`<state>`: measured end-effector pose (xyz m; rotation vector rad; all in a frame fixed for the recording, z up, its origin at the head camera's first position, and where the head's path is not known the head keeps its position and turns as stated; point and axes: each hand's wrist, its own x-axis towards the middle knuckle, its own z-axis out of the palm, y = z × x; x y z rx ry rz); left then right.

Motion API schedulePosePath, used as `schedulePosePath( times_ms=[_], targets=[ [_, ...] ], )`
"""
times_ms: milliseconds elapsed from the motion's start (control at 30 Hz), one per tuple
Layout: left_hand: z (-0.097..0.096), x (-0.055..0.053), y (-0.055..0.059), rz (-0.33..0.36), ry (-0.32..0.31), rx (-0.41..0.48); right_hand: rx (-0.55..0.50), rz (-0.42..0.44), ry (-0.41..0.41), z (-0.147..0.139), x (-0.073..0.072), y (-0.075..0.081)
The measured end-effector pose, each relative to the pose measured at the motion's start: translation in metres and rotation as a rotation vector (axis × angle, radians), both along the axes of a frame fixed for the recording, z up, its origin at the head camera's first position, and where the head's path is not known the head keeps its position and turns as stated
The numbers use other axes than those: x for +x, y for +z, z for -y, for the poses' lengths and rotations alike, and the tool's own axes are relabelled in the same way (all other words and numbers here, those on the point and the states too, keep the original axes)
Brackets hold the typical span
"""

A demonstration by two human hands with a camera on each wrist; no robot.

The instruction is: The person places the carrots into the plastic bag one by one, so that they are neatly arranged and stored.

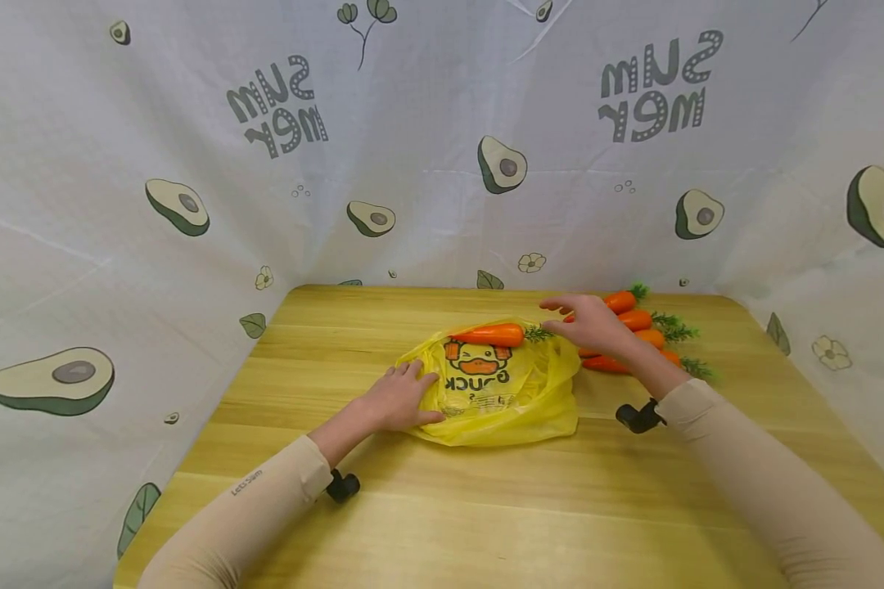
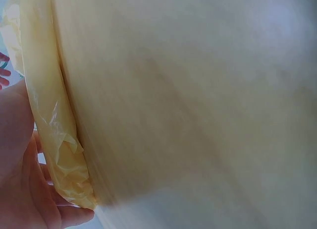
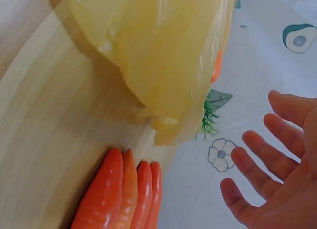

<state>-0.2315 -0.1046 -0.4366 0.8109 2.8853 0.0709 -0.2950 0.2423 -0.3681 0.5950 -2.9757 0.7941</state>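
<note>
Our left grip (image 1: 398,399) lies spread on the yellow bag (image 1: 516,429)'s left edge; our right grip (image 1: 593,323) is spread, empty. A slumping bag might roll its far-side carrot (image 1: 492,334) off.

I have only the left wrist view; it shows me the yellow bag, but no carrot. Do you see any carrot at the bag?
Observer: Yes, one carrot lies at the far side of the yellow bag.
Operator: Are there other carrots on the table?
Observer: Yes, four more carrots lie side by side, to the right of the bag.
Operator: Is the right hand holding one of them?
Observer: No, the right hand is empty, with its fingers spread.
</note>
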Motion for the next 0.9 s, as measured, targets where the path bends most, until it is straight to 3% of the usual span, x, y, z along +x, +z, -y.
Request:
schedulePosePath(
  times_ms=[433, 667, 900],
  targets=[
    [0.001, 0.0, 0.0, 0.013, 0.002, 0.007, -0.02, -0.019, 0.019, -0.045, 0.029, -0.001],
    [0.001, -0.001, 0.0, 0.02, 0.009, 0.018, 0.047, -0.042, -0.04, -0.064, 0.04, -0.002],
    [0.001, -0.003, -0.002, 0.006, 0.001, 0.003, 0.078, -0.006, -0.058, -0.08, 0.046, -0.003]
  ],
)
